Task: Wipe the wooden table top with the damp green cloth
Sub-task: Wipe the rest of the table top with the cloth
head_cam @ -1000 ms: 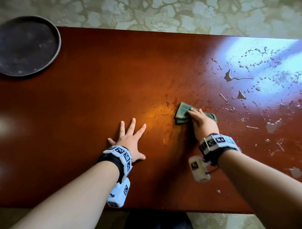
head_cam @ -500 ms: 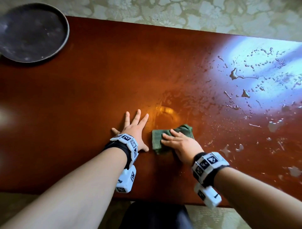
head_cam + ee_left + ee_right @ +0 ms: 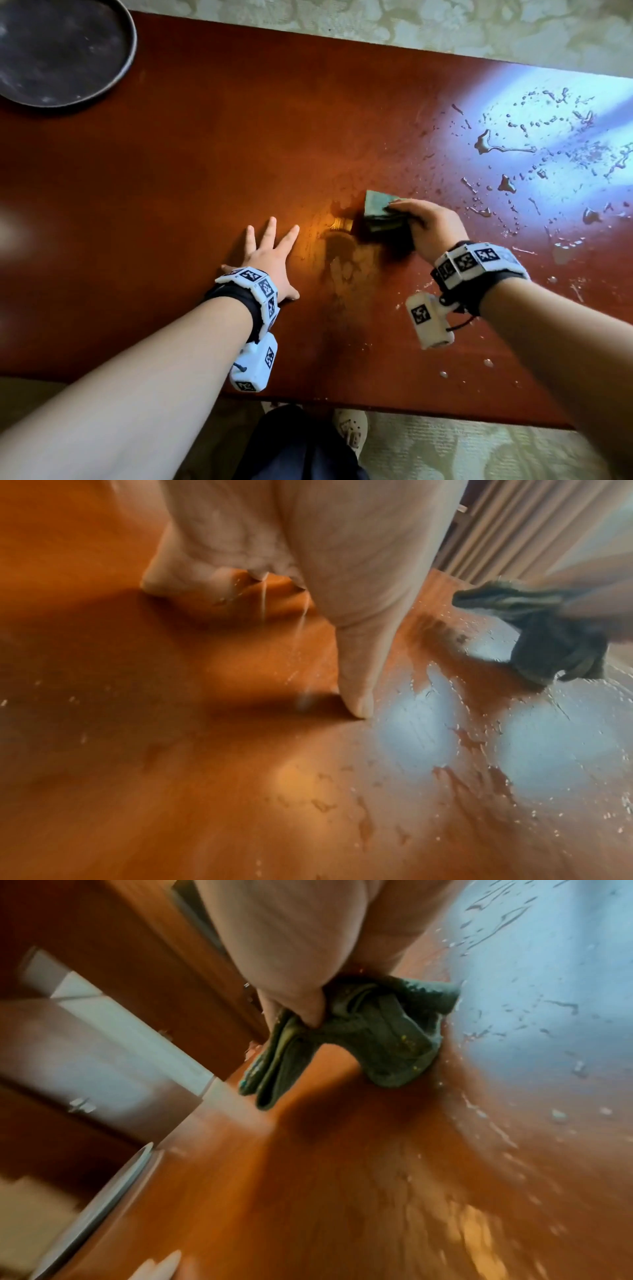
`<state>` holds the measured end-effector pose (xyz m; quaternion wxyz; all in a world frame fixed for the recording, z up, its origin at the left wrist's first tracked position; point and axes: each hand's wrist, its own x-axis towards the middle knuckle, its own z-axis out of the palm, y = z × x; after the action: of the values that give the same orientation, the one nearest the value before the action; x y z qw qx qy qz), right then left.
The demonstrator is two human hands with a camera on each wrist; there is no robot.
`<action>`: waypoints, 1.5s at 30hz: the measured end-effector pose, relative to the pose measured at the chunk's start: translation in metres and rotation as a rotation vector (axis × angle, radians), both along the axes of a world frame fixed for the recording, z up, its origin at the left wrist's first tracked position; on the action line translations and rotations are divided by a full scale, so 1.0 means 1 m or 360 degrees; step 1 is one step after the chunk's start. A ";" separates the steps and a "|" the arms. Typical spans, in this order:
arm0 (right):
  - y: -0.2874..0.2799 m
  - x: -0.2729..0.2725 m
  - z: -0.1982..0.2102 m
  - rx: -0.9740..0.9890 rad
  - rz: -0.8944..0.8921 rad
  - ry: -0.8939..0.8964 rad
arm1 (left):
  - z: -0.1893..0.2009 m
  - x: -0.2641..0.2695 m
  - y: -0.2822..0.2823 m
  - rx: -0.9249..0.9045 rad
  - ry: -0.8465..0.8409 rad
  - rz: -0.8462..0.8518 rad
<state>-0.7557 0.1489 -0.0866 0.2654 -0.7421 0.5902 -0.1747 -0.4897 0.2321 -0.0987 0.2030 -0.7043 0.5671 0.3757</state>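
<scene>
Right hand (image 3: 432, 229) raised, fingers curled, pinching bunched green cloth (image 3: 382, 214) just above wet table top (image 3: 205, 144). Left hand (image 3: 272, 255) flat, fingers spread, pressing wood.

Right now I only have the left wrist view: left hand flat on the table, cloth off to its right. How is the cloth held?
Observer: The right hand grips the cloth bunched up, thumb pressed into its folds, loose ends hanging down.
Operator: Anything else on the table?
Observer: A dark round plate at the far left corner, well away from the cloth.
Operator: Where is most of the water?
Observer: Drops and small puddles cover the far right part of the table, beyond the right hand.
</scene>
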 end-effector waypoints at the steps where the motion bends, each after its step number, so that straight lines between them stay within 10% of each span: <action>1: -0.008 -0.002 -0.005 0.0028 -0.0094 0.0063 | -0.001 0.000 0.003 -0.0009 -0.0005 0.0029; 5: -0.001 -0.004 -0.033 0.0386 -0.0055 0.0498 | -0.003 0.003 0.011 -0.0047 0.0010 0.0053; 10: 0.066 0.003 -0.045 0.0270 -0.0058 0.0370 | 0.000 -0.001 0.011 -0.0020 -0.0019 0.0039; 21: 0.133 -0.035 -0.040 0.0070 0.1291 0.0570 | 0.001 -0.023 0.045 0.0050 0.0040 -0.0118; 33: 0.057 0.044 -0.028 0.0455 0.0077 0.0533 | 0.000 0.002 0.055 -0.0060 0.0038 -0.0101; 45: 0.192 0.007 -0.036 0.0240 0.1357 0.0089 | 0.002 0.003 0.066 0.0047 0.0062 -0.0129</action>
<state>-0.7489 0.3407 -0.1229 0.3512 -0.9025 0.2490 0.0144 -0.4867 0.2981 -0.0967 0.2174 -0.6702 0.5934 0.3891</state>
